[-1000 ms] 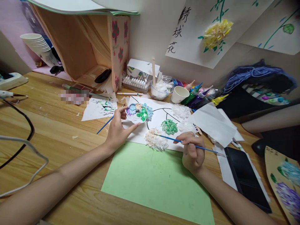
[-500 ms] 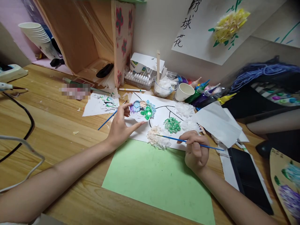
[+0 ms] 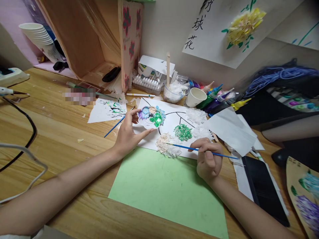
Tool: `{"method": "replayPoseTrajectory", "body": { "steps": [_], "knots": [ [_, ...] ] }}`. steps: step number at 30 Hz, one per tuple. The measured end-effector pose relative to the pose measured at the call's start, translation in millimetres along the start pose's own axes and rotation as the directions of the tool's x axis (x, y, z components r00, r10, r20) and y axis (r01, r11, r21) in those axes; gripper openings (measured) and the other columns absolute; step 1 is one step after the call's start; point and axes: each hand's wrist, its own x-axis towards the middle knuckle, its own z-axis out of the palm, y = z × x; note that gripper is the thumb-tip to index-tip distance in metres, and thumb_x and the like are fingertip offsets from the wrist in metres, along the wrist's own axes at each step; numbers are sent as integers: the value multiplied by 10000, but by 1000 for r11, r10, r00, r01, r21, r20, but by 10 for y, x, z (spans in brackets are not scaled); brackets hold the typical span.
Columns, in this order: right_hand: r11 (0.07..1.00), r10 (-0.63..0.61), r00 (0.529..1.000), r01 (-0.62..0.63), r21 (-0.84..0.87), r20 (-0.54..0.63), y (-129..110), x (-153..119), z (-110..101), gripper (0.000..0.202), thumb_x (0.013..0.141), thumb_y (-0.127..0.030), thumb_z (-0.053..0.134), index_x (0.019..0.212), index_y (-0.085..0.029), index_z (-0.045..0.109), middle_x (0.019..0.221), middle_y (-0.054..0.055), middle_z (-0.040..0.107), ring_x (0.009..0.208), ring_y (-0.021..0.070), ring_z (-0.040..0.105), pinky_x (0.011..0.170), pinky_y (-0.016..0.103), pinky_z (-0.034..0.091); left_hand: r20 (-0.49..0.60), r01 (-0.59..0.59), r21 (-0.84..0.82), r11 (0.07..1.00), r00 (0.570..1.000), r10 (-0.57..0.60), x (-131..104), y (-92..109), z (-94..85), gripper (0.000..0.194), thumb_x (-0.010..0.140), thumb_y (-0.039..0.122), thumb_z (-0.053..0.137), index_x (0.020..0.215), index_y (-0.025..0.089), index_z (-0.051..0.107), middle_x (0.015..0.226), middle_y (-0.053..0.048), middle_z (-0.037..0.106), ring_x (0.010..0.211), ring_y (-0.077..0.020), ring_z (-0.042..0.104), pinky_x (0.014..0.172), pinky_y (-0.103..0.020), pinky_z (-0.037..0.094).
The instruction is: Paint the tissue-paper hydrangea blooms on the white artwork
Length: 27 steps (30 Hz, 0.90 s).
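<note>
My left hand is closed on the edge of a small paint palette smeared with green, blue, purple and peach. Between the fingers of my right hand is a thin blue paintbrush, its tip touching a paper flower that is peach on the left and white on the right. Above that lies a green paper flower, with white paper flowers beyond it. They are on a white sheet with black curved lines, partly over a green sheet.
Behind the sheet stand a white paper cup, a clear bowl of white scraps with a stick, and paint bottles. Another blue brush lies at left near a paint-marked paper. A black tray is at right.
Almost nothing differs. The view has shifted very slightly; both hands keep their places, and the brush tip stays on the peach flower.
</note>
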Motion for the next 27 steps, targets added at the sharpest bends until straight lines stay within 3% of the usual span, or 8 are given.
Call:
{"method": "replayPoseTrajectory", "body": {
  "steps": [16,27],
  "knots": [
    [994,-94,994,97,-56,57,6,-22,-22,157,909,-227,407,834,-231,544,687,-7,640,566,166,563,599,356,424,5,-7,5,1000,1000,7,-12,3,-4,696,696,445,786,1255,205,449,1153,-81,572,950,-185,586,831,-320,516],
    [988,-135,991,136,-68,26,11,-14,-10,162,901,-204,411,819,-219,550,691,-5,634,567,162,558,604,355,414,2,-36,24,999,999,36,-4,14,-7,675,703,409,790,1250,210,447,1125,-71,576,927,-179,586,821,-314,511]
  ]
}}
